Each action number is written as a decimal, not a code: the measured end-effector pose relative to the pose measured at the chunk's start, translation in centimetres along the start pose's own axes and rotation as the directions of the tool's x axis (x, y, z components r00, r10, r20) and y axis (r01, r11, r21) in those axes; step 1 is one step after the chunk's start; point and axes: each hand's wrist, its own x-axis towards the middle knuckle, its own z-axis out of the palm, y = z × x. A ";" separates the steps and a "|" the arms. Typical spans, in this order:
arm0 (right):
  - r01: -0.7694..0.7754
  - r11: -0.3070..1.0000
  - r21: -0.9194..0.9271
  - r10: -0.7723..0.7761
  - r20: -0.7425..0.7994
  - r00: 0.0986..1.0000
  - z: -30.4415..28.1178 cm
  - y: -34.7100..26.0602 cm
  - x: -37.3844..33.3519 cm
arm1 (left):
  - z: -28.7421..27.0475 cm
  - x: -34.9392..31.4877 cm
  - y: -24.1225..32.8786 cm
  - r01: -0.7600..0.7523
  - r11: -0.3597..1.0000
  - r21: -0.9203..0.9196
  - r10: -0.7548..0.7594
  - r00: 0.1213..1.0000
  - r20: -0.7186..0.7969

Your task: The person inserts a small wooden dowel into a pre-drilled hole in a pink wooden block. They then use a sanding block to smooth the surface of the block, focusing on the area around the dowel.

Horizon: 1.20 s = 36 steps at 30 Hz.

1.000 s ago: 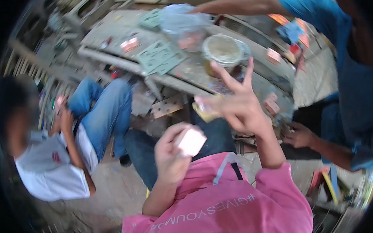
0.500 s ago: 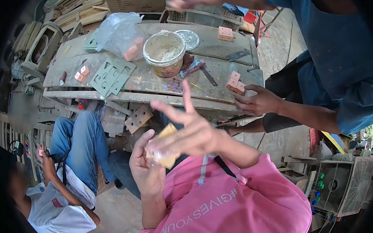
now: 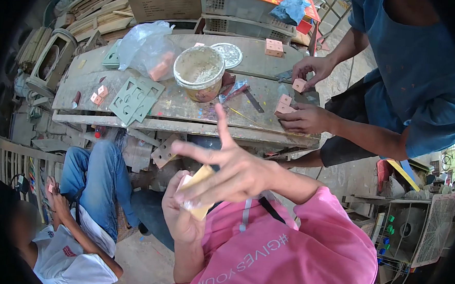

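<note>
Head view: hands (image 3: 204, 192) around flat tan block (image 3: 200, 191)

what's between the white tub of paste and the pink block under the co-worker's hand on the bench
In the head view, between the tub and the pink block lies a dark-handled tool, plus small scraps.

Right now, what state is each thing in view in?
Left hand: cupped around a small pale block.
Right hand: fingers spread, rubbing a tan sanding pad on the block.
White plastic tub: open, upright, holding pale putty.
Round metal lid: off, flat on wooden workbench.
</note>
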 end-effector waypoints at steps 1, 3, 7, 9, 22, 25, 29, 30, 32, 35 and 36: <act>0.019 1.000 0.015 -0.020 0.016 1.000 0.0 -0.1 0.3 | 0.2 0.2 0.1 0.006 1.000 -0.014 -0.006 1.000 0.019; 0.019 1.000 -0.021 -0.019 0.000 1.000 -0.1 0.2 0.3 | 0.5 0.5 0.2 0.016 1.000 -0.026 -0.016 1.000 -0.007; 0.025 0.999 -0.039 -0.026 -0.023 0.999 0.3 0.9 0.0 | 0.4 0.6 0.1 0.004 0.999 -0.043 -0.006 0.999 -0.039; 0.062 0.994 0.087 -0.065 0.033 0.997 0.8 -0.3 0.4 | 0.5 0.4 0.5 0.018 0.998 -0.055 -0.018 1.000 -0.008; 0.027 1.000 0.002 -0.027 -0.048 0.998 0.3 0.6 0.5 | 0.0 0.7 0.4 0.031 0.997 -0.074 -0.029 0.999 0.032; -0.034 0.992 -0.120 0.017 -0.138 0.990 0.3 1.8 -0.3 | 0.7 0.8 -0.1 -0.004 0.995 -0.096 -0.002 0.998 -0.059; -0.002 0.995 -0.103 0.000 -0.023 1.000 0.5 0.3 -0.2 | 0.0 0.7 0.3 0.039 0.998 -0.050 -0.036 0.998 0.050; -0.050 0.991 -0.127 0.041 -0.069 0.997 0.2 1.0 -0.3 | 0.1 1.1 -0.1 0.030 0.998 -0.047 -0.029 0.999 0.036; -0.087 0.983 -0.161 0.076 -0.078 0.994 0.3 1.2 -0.2 | -0.3 1.4 -0.3 0.033 0.997 -0.074 -0.029 0.998 0.055; 0.001 0.995 -0.096 0.001 0.028 1.000 -0.2 0.1 0.9 | 0.2 1.1 0.9 0.065 0.996 0.066 -0.071 0.993 0.094; -0.043 0.994 -0.098 0.041 -0.024 0.999 -0.2 0.8 1.0 | 0.0 0.9 0.9 0.066 0.996 0.068 -0.072 0.993 0.090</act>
